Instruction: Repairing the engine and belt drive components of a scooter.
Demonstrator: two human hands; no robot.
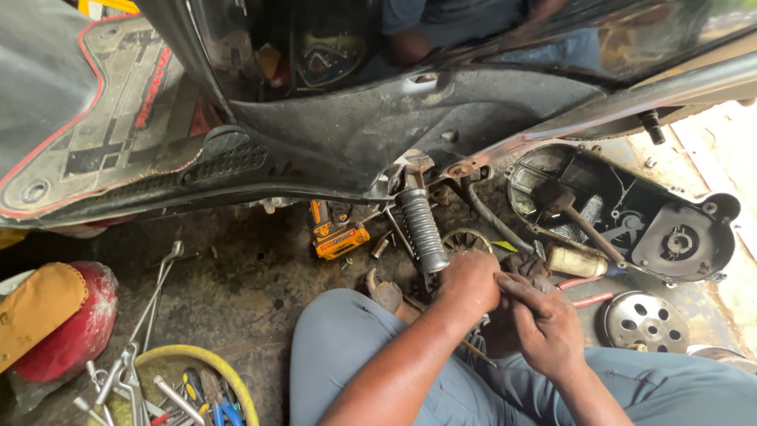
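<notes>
Grey trouser legs [355, 347] are seen nearest the camera, both forearms stretched out over them. The left hand [471, 282] is curled shut at the lower end of a ribbed black footrest [420, 229]; what the fingers enclose cannot be told, since the rubber ends just above the knuckles. The right hand [544, 323] is laid just beside it, fingers pressed together and bent over a dark rag [527, 264], whose cloth shows beyond the fingertips. By the left knee, a yellow bowl of tools [197, 386] is set at the near edge of the oily floor [236, 276], with long spanners [154, 304] leaning out and a red helmet [75, 323] beyond it. A perforated metal disc [645, 319] lies near the right hand. Further off, an orange power tool [335, 233] and an open engine cover [631, 213] are found under the scooter body [355, 118].
</notes>
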